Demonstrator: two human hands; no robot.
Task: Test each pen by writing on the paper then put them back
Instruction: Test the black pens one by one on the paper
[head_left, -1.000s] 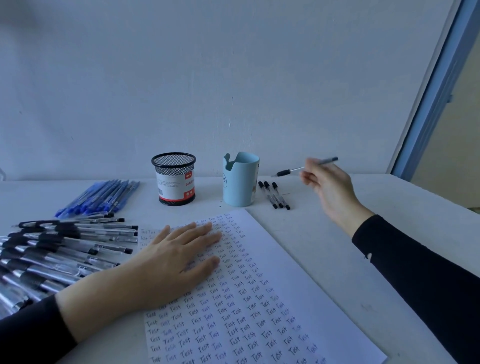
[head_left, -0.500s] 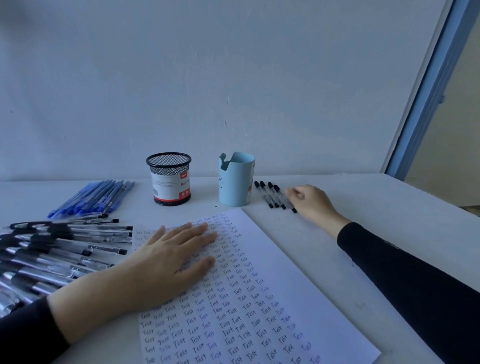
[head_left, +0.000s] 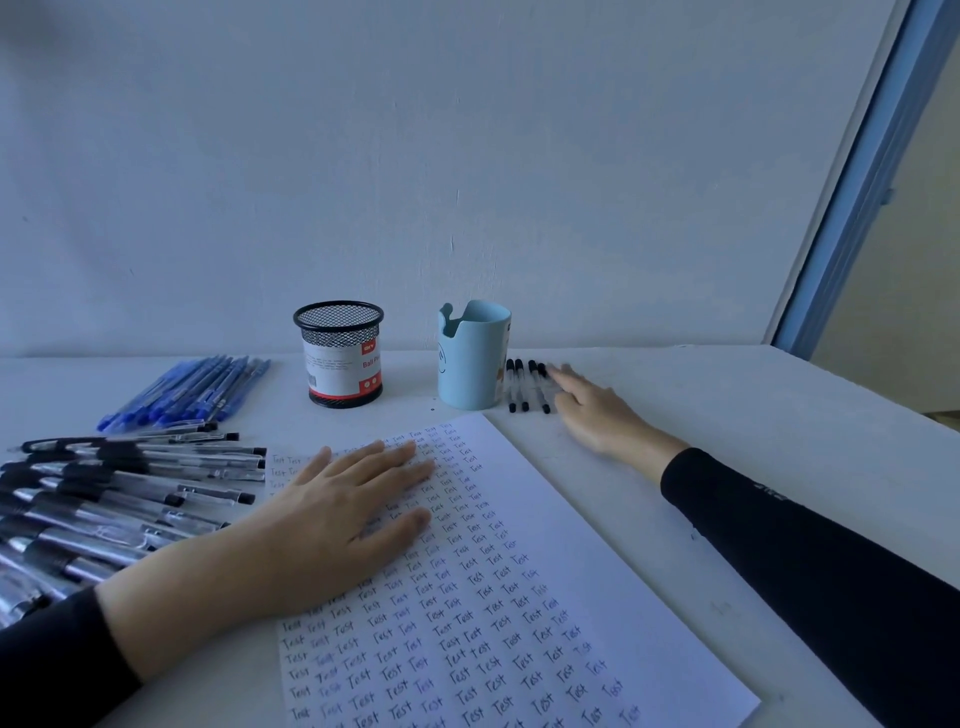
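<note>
Pens (head_left: 525, 387), four black ones, lay in a tidy row on the table (head_left: 753, 441) just right of the cup (head_left: 472, 358). The right hand (head_left: 597, 415) sat just beside them on their right. Its fingers (head_left: 566, 379) were stretched out pretty straight and low over the table, holding nothing. The tips were up by the cap end of the rightmost pen, but that bit was blurry, so I couldn't tell if they actually touched it.

The left hand (head_left: 332, 525) was flat with fingers spread, pressing on the paper (head_left: 519, 597), which was full of rows of "Test".

A second before, the right hand had one pen pinched up in the air and only three lay by the cup. Half a second before, it was curled over the row. By now that pen was down with the others, making four, and the hand had let go and straightened out. The left hand hadn't budged.

The mesh holder (head_left: 340, 353) stood left of the cup, with blue pens (head_left: 192, 387) and a pile (head_left: 119, 488) of black ones further left.
</note>
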